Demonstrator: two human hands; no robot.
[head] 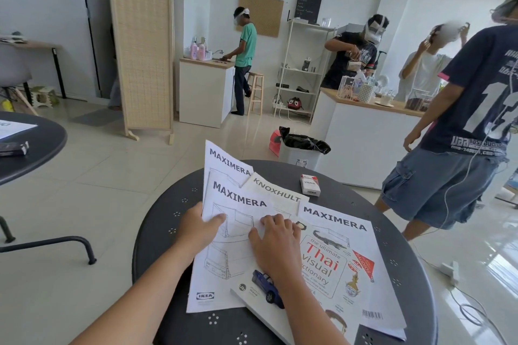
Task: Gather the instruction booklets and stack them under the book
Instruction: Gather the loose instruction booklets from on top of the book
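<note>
Several white instruction booklets lie fanned on a round black table (406,260). A MAXIMERA booklet (235,246) lies in front on the left, and my left hand (200,228) grips its left edge, thumb on top. Behind it lie another MAXIMERA booklet (227,162) and a KNOXHULT booklet (276,190). A third MAXIMERA booklet (339,223) lies at the right, under the Thai visual dictionary book (322,269). My right hand (276,244) rests palm down across the front booklet and the book's upper left corner, fingers slightly bent.
A small red and white pack (310,184) sits at the table's far side. A bin with a black bag (301,150) stands behind the table. A person in a dark shirt and denim shorts (462,148) stands close at the right. Another black table (30,143) is at the left.
</note>
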